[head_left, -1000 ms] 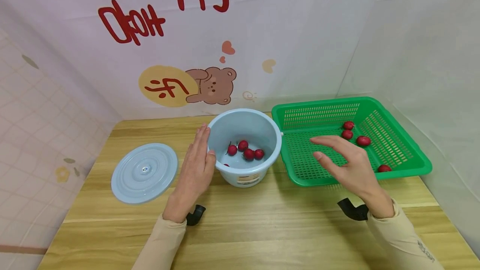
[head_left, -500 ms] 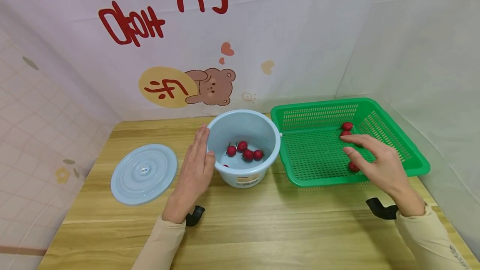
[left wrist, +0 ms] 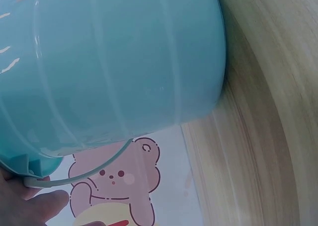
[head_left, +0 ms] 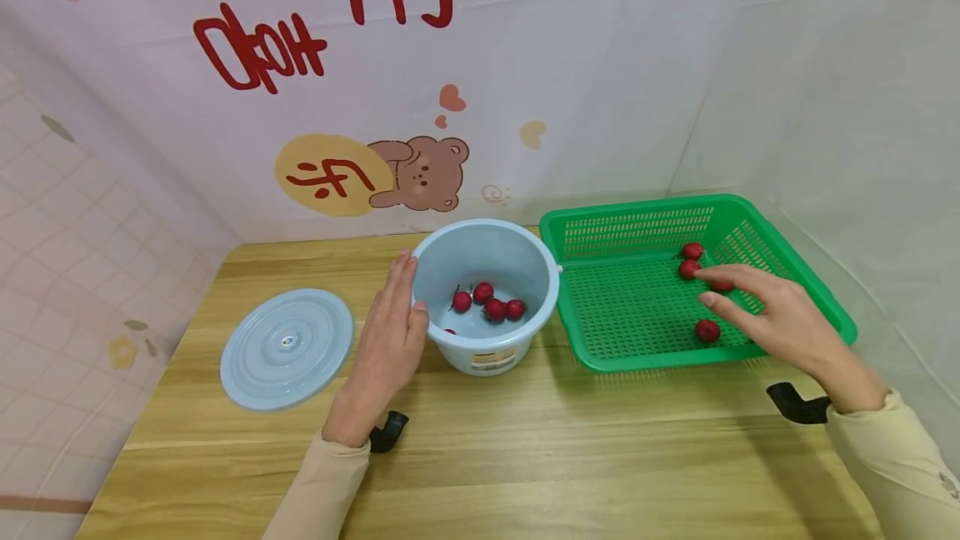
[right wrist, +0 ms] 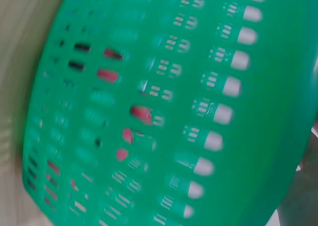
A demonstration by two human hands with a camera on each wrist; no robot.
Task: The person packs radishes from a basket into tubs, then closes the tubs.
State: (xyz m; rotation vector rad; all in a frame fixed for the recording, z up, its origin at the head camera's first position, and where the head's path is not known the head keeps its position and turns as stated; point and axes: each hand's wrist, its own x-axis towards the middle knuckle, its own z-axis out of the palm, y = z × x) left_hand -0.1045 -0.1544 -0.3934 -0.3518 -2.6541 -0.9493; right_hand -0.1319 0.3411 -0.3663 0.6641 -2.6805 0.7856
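My left hand (head_left: 384, 340) rests with straight fingers against the left side of a light blue bucket (head_left: 487, 357). In the left wrist view, the fingers (left wrist: 47, 205) touch its rim near the wire handle (left wrist: 89, 175). Inside lie several small red radishes (head_left: 495, 310), some with thin tails. To the right, a green slotted basket (head_left: 615, 362) holds several more radishes (head_left: 707, 331). Over the basket's front right part hovers my right hand (head_left: 787, 323), thumb and fingers apart, holding nothing. It partly covers one radish (head_left: 722, 285). In the right wrist view, red patches show blurred through the basket wall (right wrist: 278, 112).
A round light blue lid (head_left: 287, 348) lies on the wooden table (head_left: 525, 457) left of my left hand. Behind the table hangs a white printed cloth (head_left: 600, 65). Bucket and basket stand close side by side.
My right hand has moved right across the basket. A radish at the front right is now hidden behind it, while another nearer the middle has come into view. My left hand stays put.
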